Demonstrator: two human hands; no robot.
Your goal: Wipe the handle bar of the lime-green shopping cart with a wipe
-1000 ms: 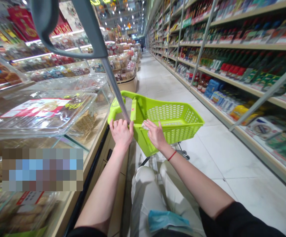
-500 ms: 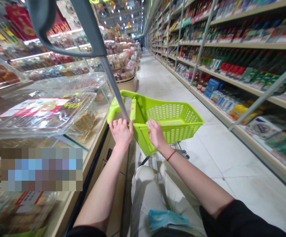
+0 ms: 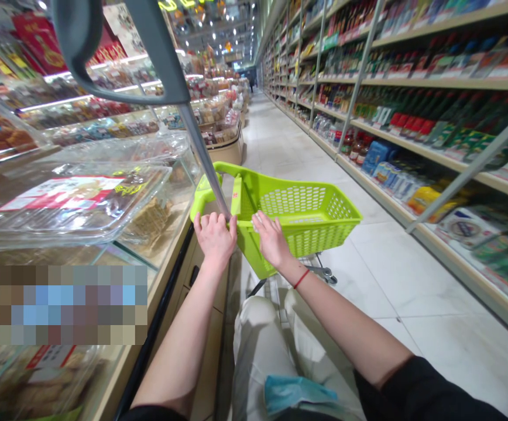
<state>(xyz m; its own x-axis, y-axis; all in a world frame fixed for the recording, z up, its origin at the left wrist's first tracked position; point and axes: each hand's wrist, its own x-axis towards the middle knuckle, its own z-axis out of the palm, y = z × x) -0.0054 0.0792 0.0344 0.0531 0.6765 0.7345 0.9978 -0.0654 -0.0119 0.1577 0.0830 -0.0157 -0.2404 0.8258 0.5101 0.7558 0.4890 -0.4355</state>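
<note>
A lime-green shopping cart (image 3: 306,204) with a perforated basket stands in front of my knees. My left hand (image 3: 216,237) has its fingers curled over the cart's near edge, at the foot of a slanting grey pole (image 3: 205,153). A little to the right, my right hand (image 3: 273,242) lies on the same green rim. Under its fingertips shows a small white wad (image 3: 256,222), like tissue, pressed against the rim. A red cord circles my right wrist. The basket's visible part holds no goods.
Left of the cart, a counter carries clear plastic food bins with a lid (image 3: 82,199). Tall shelves (image 3: 433,158) of bottles and packets line the right side. Between them runs a tiled aisle (image 3: 280,137). A blue face mask (image 3: 298,393) rests on my lap.
My right hand has slid left along the rim, closer to my left hand, with the white wad under its fingers. My left hand stays in place.
</note>
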